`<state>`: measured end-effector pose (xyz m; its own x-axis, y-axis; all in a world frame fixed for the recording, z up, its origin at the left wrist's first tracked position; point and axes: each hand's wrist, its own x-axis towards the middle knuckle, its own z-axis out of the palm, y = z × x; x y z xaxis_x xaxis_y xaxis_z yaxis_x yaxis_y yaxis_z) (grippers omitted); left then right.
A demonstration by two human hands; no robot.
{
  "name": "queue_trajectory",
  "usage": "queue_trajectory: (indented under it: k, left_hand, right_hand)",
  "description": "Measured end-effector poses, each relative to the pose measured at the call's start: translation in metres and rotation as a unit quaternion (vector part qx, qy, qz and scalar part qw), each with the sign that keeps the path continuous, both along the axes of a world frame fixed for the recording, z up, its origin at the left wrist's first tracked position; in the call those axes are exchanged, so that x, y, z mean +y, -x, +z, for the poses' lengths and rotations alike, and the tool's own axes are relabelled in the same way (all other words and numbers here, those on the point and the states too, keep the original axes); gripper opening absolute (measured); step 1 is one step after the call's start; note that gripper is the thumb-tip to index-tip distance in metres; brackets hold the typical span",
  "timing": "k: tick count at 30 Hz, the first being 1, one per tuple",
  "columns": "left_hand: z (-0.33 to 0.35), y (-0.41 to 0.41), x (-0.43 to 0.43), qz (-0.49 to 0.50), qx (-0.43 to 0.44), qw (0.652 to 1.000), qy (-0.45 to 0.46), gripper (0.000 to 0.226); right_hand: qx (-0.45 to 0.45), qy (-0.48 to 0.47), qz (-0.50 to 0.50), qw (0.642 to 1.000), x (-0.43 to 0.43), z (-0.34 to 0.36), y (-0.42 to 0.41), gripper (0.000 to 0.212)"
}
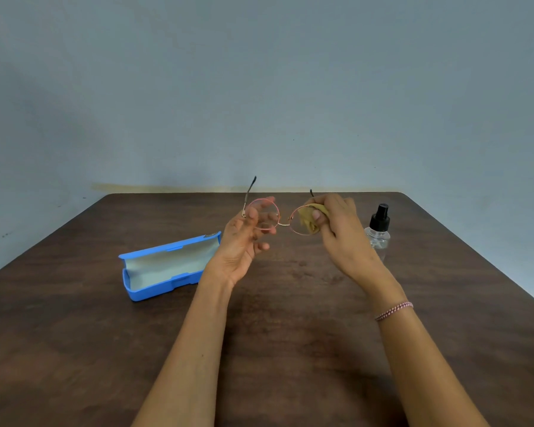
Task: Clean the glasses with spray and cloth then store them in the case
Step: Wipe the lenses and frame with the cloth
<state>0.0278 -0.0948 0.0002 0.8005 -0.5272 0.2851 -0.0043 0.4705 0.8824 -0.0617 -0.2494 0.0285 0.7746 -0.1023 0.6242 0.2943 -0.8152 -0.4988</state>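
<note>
Round pink-rimmed glasses (282, 224) hang in the air above the middle of the table, temples pointing away from me. My left hand (244, 241) pinches the left rim near its hinge between thumb and fingers. My right hand (336, 229) pinches a small tan cloth (307, 221) around the right lens, thumb on the near side. A blue glasses case (154, 280) lies open on the table to the left of my left hand, its pale lining showing. A clear spray bottle (378, 229) with a black nozzle stands upright just right of my right hand.
The dark wooden table (290, 318) ends at a grey wall behind. Its right edge runs diagonally past the bottle. A beaded bracelet (393, 310) circles my right wrist.
</note>
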Motion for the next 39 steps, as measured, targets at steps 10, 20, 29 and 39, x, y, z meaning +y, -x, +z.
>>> queue_trajectory:
  k: [10,20,29,39]
  left_hand:
    - [-0.006,0.001,0.003,-0.104,0.078,0.986,0.106,0.075]
    - [0.000,0.006,0.007,-0.183,0.072,0.967,0.163,0.064]
    - [0.003,0.008,0.006,-0.175,0.059,0.974,0.129,0.058]
    - [0.003,0.008,0.000,-0.160,0.042,0.979,0.118,0.056]
  right_hand:
    - [0.047,-0.060,0.029,0.997,-0.006,0.004,0.005,0.020]
    - [0.081,-0.123,0.066,0.987,-0.009,0.003,0.005,0.017]
    - [0.064,-0.098,0.035,0.992,-0.010,0.002,0.004,0.019]
    - [-0.162,-0.145,-0.114,0.969,0.007,0.010,0.008,0.024]
